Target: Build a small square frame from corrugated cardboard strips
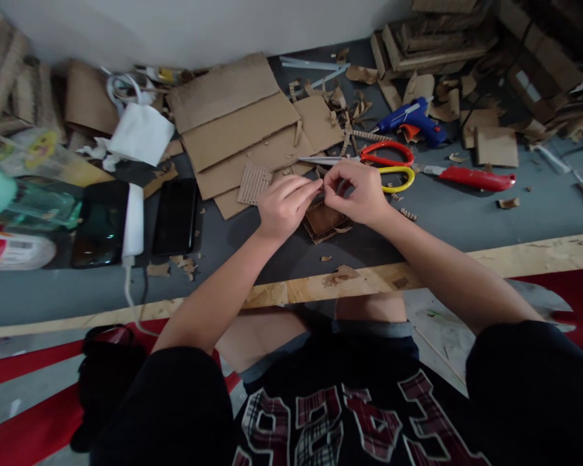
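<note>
Both hands meet over a small brown cardboard piece with corrugated edges [324, 221] lying on the grey tabletop. Thumb and fingers of my left hand [286, 202] are pinched together, fingertips close to those of the other hand. My right hand [355, 191] also pinches, its index finger and thumb curled into a ring. Whatever is between the fingertips is too small to make out. Just behind my right hand lie scissors [387, 154] with one red and one yellow handle. A ribbed cardboard square [255, 184] rests left of my left hand.
Cardboard sheets [243, 123] lie behind the hands. A blue glue gun [412, 122] and a red-handled cutter [477, 178] are at the right. Leftward are a black phone [175, 217], a white power bank [134, 221] and bottles. Cardboard scraps and stacks surround the wooden-edged table [466, 260].
</note>
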`<state>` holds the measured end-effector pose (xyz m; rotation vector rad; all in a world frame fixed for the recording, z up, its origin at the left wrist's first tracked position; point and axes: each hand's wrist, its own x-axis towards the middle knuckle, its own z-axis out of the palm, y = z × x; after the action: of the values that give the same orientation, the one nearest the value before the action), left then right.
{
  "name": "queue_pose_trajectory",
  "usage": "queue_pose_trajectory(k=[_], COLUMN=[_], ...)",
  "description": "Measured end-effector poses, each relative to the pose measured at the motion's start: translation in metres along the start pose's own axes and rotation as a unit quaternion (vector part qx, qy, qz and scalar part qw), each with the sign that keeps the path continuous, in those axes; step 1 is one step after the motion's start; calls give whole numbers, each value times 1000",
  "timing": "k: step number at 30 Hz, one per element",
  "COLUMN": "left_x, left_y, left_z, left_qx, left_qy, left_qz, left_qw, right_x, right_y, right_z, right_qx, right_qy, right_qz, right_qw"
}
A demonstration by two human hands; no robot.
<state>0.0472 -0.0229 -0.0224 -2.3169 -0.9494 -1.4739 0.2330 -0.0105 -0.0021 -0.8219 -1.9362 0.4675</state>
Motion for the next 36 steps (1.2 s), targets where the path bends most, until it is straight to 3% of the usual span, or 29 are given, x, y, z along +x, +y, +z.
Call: queue_pose_trajectory(k=[4, 6, 12, 16, 19, 25, 29, 36], left_x=[-2, -2, 0, 0, 0, 2, 4, 7], left_y=[4, 4, 4, 6, 7, 13, 18, 19], left_z=[0, 0, 1, 3, 4, 3, 3, 2], left_qx=[-24, -63, -156, -194, -196, -140, -141, -203], left_qy=[-44, -53, -74, -68, -74, -68, -55, -37], left_qz=[-151, -183, -185, -252, -275, -291, -303, -329], left_qw=[987, 980, 967, 946, 938, 944, 941, 921], right_x=[0, -1, -2, -2, -4, -6, -2, 3], right_y=[-1, 1, 5, 6, 8, 5, 2, 5], right_z=[0, -1, -5, -7, -6, -1, -2, -7], right_qx=[-66, -86, -96, -102, -109, -123, -87, 6], right_qy=[20, 0, -12, -49, -68, -49, -42, -44], right_qz=[-41, -42, -37, -39, -38, -38, -12, -29], right_qw=[997, 995, 995, 993, 991, 990, 995, 999])
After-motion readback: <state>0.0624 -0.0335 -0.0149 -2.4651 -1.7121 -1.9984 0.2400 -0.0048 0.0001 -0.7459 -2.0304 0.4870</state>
